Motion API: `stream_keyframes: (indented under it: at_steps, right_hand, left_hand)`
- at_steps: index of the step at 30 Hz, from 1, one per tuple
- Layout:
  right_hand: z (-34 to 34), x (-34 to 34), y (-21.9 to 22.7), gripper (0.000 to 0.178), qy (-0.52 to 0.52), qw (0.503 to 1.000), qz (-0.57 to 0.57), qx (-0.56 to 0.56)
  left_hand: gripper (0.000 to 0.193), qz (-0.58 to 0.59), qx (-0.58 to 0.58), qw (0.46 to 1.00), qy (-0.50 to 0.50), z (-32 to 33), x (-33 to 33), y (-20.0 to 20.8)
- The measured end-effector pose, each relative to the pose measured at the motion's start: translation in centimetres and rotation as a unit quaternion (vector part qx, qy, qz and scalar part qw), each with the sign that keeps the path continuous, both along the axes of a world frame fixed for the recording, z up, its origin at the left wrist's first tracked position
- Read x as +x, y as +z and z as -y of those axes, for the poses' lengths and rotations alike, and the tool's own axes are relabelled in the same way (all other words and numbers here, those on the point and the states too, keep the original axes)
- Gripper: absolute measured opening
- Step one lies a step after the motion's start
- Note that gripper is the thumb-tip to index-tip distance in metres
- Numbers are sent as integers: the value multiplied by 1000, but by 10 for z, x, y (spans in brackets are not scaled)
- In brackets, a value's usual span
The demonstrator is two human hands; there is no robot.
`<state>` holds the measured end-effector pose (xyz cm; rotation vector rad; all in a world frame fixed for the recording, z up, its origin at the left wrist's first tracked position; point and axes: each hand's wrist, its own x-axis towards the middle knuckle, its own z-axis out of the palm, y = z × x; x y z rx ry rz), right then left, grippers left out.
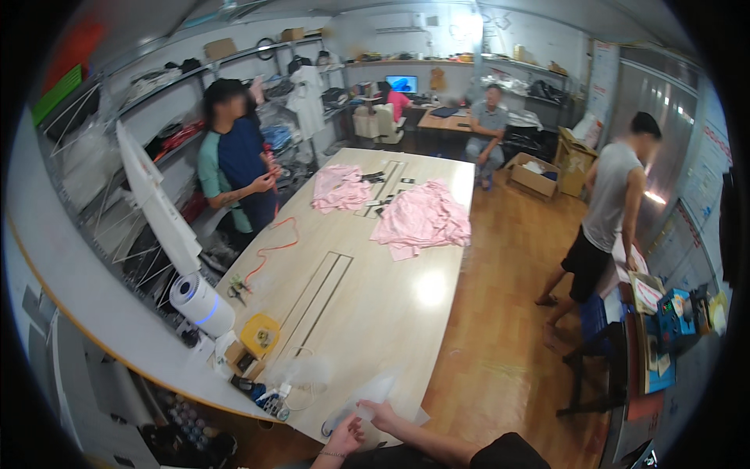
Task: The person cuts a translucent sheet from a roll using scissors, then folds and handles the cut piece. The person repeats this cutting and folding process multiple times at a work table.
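At the near end of the long pale table [375, 301], a thin clear plastic bag [373, 391] lies spread between and beyond my hands. My right hand [381, 417] pinches its near edge between thumb and fingers. Just to the left and slightly nearer, my left hand [344, 439] has its fingers curled closed at the same plastic. What lies inside the bag, if anything, is too faint to tell. Farther up the tabletop sit two heaps of pink garments, a larger pink pile [423, 220] and a smaller pink pile [341, 187].
Along the left edge are a yellow tray [260, 334], a white cylindrical device [201, 303], scissors [239, 288] and an orange ribbon [273, 246]. One person [234, 160] stands left of the table; another [613, 203] bends at a workbench on the right. Two people sit at the back.
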<state>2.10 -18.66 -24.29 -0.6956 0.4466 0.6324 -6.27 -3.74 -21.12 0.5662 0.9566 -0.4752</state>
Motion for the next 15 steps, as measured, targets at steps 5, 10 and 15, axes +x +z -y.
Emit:
stream_keyframes:
  at_steps: [5, 10, 15]
  right_hand:
    - [1, 2, -1, 31, -7, 999, -11, -49]
    - [1, -2, -3, 33, -12, 999, 19, -47]
    - [1, -4, -5, 32, -5, 999, 11, -51]
  left_hand:
    - [24, 7, -38, 999, 22, 5, 0, -31]
    - [27, 42, 13, 999, 27, 14, -5, -54]
    - [23, 226, 401, 885, -69, 37, -11, -37]
